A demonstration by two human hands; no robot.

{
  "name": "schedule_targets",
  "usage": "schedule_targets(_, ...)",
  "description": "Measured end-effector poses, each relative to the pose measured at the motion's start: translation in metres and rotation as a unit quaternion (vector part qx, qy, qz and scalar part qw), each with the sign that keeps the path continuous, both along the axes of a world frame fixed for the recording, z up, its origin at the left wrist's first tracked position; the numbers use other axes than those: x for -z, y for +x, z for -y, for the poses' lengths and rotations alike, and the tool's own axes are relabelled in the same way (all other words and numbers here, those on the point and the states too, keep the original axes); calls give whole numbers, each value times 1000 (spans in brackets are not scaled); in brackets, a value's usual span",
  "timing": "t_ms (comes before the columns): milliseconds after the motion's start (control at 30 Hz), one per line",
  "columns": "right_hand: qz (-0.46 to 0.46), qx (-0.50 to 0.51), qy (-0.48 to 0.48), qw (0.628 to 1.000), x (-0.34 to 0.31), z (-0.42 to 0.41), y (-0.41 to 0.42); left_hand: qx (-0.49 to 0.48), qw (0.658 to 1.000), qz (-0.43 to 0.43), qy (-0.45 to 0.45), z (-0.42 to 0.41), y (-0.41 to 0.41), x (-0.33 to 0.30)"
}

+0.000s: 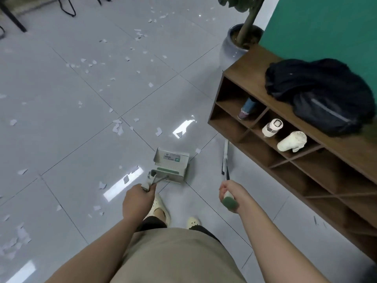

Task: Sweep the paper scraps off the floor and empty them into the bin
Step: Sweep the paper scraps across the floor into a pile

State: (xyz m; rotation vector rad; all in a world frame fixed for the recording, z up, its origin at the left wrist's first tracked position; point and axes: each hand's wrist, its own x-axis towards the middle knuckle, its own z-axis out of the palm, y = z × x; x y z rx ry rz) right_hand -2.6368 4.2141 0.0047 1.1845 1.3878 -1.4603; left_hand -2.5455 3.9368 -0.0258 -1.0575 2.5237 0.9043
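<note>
My left hand (pixel 137 199) grips the handle of a grey metal dustpan (pixel 171 167) that hangs or stands just ahead of my feet, its mouth facing away from me. My right hand (pixel 232 194) grips the green-capped top of a broom handle (pixel 230 202); the thin broom (pixel 225 158) runs down to the floor beside the shelf. White paper scraps (pixel 118 127) lie scattered over the grey tiled floor (pixel 61 139), ahead, to the left and far back. No bin is in view.
A brown wooden shelf unit (pixel 289 160) stands close on the right, with bottles in its cubbies and a black backpack (pixel 318 94) on top. A potted plant (pixel 240 40) sits behind it by a green wall. Black chair legs (pixel 67 7) are at the far left.
</note>
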Motion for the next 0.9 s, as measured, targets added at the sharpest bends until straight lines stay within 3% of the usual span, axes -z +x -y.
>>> schedule_targets(267, 23, 54, -17, 998, 16, 27, -68, 75, 997, 20, 24, 47, -69, 16)
schedule_targets(433, 40, -210, 26, 977, 22, 96, -122, 83, 996, 19, 33, 106, -104, 19)
schedule_targets(500, 54, -245, 7, 968, 21, 122, -145, 83, 996, 16, 32, 130, -111, 22)
schedule_targets(567, 62, -218, -40, 973, 20, 141, -166, 58, 998, 6, 30, 147, -112, 22)
schedule_targets(667, 64, -77, -110, 989, 20, 150, -190, -55, 996, -17, 71, 162, -112, 23)
schedule_targets(767, 75, 64, -235, 967, 14, 163, -205, -156, 980, -53, 112, 180, -119, 22)
schedule_targets(900, 69, 75, -229, 968, -9, 221, -219, -219, 964, -67, 132, 202, -129, 16)
